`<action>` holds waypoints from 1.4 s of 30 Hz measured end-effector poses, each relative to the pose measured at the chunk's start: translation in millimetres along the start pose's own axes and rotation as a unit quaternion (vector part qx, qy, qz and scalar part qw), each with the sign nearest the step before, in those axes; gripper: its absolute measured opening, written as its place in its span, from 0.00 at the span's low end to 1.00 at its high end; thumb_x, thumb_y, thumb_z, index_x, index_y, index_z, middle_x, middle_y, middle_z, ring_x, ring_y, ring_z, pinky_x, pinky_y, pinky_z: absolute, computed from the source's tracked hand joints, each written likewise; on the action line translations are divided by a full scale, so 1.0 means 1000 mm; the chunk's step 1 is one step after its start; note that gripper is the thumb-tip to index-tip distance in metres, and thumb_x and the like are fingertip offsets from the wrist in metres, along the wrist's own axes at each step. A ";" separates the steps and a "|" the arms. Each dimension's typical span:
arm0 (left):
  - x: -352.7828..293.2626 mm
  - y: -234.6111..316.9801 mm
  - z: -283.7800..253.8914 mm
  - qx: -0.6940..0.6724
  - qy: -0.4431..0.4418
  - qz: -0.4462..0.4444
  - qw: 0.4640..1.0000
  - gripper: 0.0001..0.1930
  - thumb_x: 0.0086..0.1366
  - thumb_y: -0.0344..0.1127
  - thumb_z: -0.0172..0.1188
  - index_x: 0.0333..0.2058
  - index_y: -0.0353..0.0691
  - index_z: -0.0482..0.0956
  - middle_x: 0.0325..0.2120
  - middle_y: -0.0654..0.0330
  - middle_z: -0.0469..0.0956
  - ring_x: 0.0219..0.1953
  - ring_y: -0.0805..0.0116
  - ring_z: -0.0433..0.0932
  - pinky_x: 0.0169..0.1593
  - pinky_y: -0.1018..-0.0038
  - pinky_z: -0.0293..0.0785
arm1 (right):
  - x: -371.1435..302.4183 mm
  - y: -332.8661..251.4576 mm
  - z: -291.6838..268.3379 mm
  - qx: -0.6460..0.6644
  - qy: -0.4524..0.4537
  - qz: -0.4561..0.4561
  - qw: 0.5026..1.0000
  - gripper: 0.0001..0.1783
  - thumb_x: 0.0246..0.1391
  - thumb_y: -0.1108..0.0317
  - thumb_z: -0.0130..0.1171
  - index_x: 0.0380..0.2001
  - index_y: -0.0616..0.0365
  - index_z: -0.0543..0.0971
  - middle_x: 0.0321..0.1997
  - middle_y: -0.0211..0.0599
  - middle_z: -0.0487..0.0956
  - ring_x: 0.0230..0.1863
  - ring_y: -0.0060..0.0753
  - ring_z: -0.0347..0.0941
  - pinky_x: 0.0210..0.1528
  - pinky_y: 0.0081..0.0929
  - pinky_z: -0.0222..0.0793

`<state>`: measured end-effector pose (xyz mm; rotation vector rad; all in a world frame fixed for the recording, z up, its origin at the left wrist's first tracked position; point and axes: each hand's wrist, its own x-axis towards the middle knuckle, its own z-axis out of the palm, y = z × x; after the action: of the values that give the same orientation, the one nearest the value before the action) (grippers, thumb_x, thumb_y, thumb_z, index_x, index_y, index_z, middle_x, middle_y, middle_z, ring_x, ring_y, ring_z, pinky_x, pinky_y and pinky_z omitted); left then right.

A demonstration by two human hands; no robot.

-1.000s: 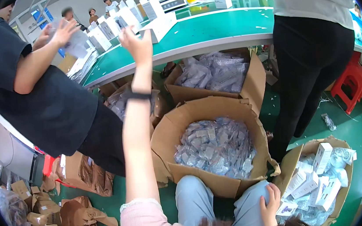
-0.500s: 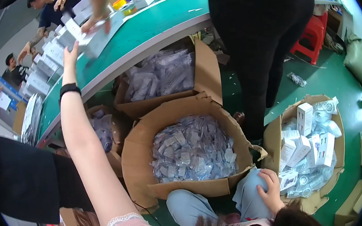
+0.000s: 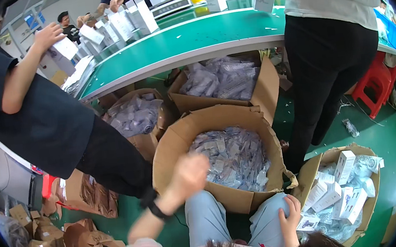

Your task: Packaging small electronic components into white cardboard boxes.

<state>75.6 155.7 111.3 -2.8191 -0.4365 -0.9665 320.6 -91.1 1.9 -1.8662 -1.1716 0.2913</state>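
Note:
My left hand [image 3: 190,173], with a black band on its wrist, is smeared by motion over the near left rim of a big round-cut cardboard box [image 3: 173,140]. Its fingers cannot be made out, and I see nothing sticking out of it. The box holds a heap of small clear plastic packets [image 3: 235,155] with pale pieces inside. On my right knee lies my right hand [image 3: 290,214], open and holding nothing. Beside that knee stands another carton [image 3: 306,179] with white printed boxes [image 3: 343,168] and bubble-wrapped items.
Beyond the box runs a green-topped table [image 3: 189,42] bearing white boxes [image 3: 143,18]. Under it are cartons of bubble-wrapped goods [image 3: 222,80]. People stand at left and right. A red stool [image 3: 372,87] is at right; torn cardboard and brown paper [image 3: 87,239] lie at lower left.
My left hand has come back from a white box at the table to the big cardboard box. That white box is out of its reach now. My right hand stays on my knee; the view has shifted.

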 end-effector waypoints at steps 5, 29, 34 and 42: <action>-0.149 0.142 0.061 0.069 -0.196 -0.370 0.905 0.20 0.45 0.36 0.59 0.41 0.45 0.73 0.54 0.50 0.58 0.56 0.51 0.55 0.54 0.48 0.51 | 0.000 0.008 -0.002 0.014 0.011 -0.010 1.000 0.20 0.34 0.75 0.55 0.38 0.61 0.72 0.46 0.43 0.69 0.49 0.46 0.63 0.52 0.35 0.57; -0.172 0.156 0.063 0.062 -0.315 -0.384 0.866 0.24 0.47 0.42 0.60 0.46 0.49 0.70 0.60 0.45 0.38 0.60 0.34 0.30 0.48 0.31 0.44 | 0.052 -0.198 -0.218 0.095 0.279 -0.472 0.831 0.32 0.49 0.48 0.50 0.56 0.48 0.60 0.57 0.50 0.60 0.60 0.55 0.51 0.57 0.57 0.49; -0.116 0.108 0.019 -0.177 -0.077 -0.389 0.901 0.22 0.48 0.29 0.58 0.46 0.40 0.70 0.48 0.47 0.66 0.54 0.50 0.62 0.53 0.59 0.61 | 0.047 -0.193 -0.200 0.115 0.257 -0.471 0.836 0.30 0.51 0.50 0.48 0.55 0.51 0.60 0.57 0.49 0.61 0.60 0.55 0.52 0.57 0.57 0.48; 0.161 -0.072 -0.087 -0.048 0.374 -0.266 0.887 0.19 0.51 0.33 0.60 0.42 0.35 0.68 0.37 0.54 0.69 0.44 0.62 0.68 0.44 0.68 0.67 | 0.052 -0.101 -0.073 -0.031 0.053 -0.179 0.982 0.27 0.38 0.79 0.55 0.48 0.60 0.66 0.52 0.46 0.64 0.60 0.46 0.54 0.60 0.37 0.48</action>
<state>123.9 242.0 281.2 -2.1407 -1.0710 -2.0900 329.7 -73.2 135.6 -1.6610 -1.4258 -0.0459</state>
